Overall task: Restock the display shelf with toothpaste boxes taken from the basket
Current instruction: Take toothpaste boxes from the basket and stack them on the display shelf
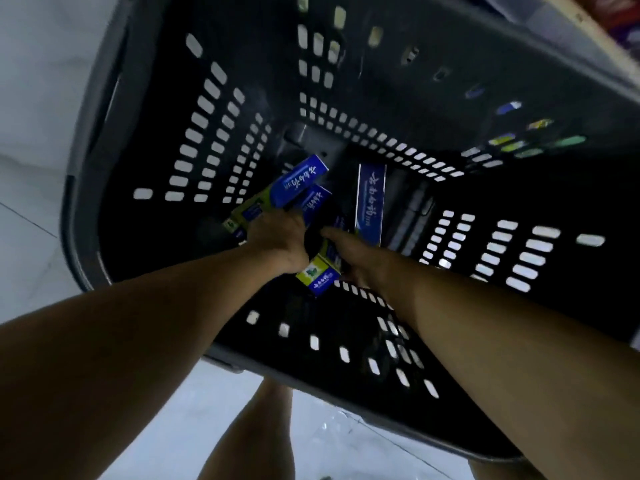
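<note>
Deep in the grey basket [104, 140], left hand [277, 237] clamped on two blue toothpaste boxes [294, 183]; right hand [353, 254] curled on a third box [320, 271], grip partly hidden; fourth box [370, 199] loose beside. Risk: overfull handfuls slipping, snagging the rim on lifting

Blue-and-green toothpaste boxes [292, 183] are gripped slanted beyond the left fingers [294, 216]; another [371, 202] lies flat just past the right fingertips [329, 233] in the basket [450, 81].
</note>
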Available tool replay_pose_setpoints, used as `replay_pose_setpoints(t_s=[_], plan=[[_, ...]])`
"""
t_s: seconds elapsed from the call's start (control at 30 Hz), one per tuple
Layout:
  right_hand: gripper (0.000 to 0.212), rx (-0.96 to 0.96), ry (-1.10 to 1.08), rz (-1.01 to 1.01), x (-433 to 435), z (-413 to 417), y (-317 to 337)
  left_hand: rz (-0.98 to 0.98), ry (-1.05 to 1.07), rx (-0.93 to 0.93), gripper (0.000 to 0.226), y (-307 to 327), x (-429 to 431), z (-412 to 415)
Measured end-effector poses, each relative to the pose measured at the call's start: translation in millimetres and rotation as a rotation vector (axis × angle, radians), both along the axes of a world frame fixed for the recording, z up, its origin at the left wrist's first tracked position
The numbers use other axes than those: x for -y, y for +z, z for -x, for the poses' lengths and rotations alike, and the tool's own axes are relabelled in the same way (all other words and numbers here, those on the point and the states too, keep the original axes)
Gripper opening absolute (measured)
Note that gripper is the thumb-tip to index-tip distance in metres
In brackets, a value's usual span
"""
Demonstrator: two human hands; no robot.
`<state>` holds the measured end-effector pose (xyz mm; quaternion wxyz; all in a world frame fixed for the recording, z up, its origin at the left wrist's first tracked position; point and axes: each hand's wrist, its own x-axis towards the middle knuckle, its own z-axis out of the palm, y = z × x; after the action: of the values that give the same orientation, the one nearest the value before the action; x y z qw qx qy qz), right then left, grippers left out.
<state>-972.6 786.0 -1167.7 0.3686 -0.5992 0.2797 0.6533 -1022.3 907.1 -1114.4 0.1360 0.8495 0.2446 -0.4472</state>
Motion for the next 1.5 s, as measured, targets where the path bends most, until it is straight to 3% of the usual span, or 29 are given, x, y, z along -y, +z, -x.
replay_pose_setpoints(t_s=[0.07,0.2,0.27,0.47,0.7,0.77,0.87,1.0,1.13,1.23,1.33,1.5], plan=[[0.041,0.001,-0.072,0.004,-1,-4,0,0.058,0.089,-0.009,0.053,-1,-8,2],[0.090,0.103,-0.046,0.075,13,-13,15,0.266,0.588,-0.056,0.046,10,-21,5],[0.101,0.114,0.023,0.056,23,-14,31,0.312,0.767,-0.009,0.036,23,-21,10],[0.067,0.354,-0.033,-0.040,38,-24,126,0.490,1.205,0.185,0.026,118,-19,18],[0.069,0.578,-0.124,-0.291,36,-48,337,1.024,1.413,0.235,0.051,302,-18,20],[0.063,0.588,-0.151,-0.375,40,-55,413,1.129,1.435,0.293,0.050,366,-14,20],[0.074,0.652,-0.211,-0.514,46,-61,540,1.220,1.417,0.374,0.054,484,-10,16],[0.082,0.828,-0.223,-0.694,52,-72,687,1.345,1.226,0.519,0.056,620,-7,-4],[0.082,1.060,-0.177,-0.865,78,-89,811,1.429,0.974,0.680,0.077,730,9,-37],[0.077,1.223,-0.170,-0.944,110,-101,883,1.502,0.849,0.760,0.060,802,39,-61],[0.072,1.355,-0.178,-0.964,153,-118,936,1.574,0.779,0.839,0.063,854,77,-86],[0.073,1.364,-0.171,-1.018,247,-160,985,1.662,0.750,0.903,0.047,908,159,-136]])
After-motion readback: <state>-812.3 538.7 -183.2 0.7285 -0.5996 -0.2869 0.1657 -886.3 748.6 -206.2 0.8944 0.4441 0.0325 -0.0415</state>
